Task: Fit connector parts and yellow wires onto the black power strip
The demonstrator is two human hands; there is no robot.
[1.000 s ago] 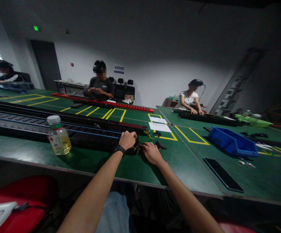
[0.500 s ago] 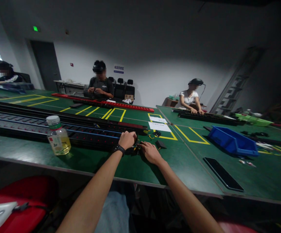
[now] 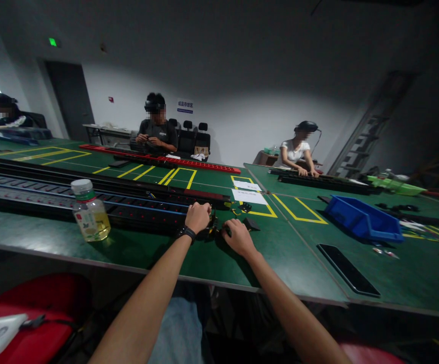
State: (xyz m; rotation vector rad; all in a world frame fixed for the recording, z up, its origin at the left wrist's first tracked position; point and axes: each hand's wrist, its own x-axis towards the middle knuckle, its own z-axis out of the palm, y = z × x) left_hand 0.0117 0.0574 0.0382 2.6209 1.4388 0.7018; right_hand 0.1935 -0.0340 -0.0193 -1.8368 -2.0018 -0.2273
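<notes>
A long black rail with a blue strip and red dots lies along the table and ends by my hands. My left hand, a black band on its wrist, is curled over this end and grips it; most of its fingertips are hidden. Small dark and yellow parts, perhaps wiring, show at the rail end between my hands. Just right of them, my right hand is closed, thumb and fingers bent together around something small and dark that I cannot make out. Beyond it sits a small black block.
A drink bottle stands before the rail. To the right are a blue bin and a phone. White papers lie ahead, with a red rail farther off. Three people sit around the tables.
My right hand has drawn back slightly to the right from the rail end, its fingers now more curled. My left hand has stayed almost in place.
</notes>
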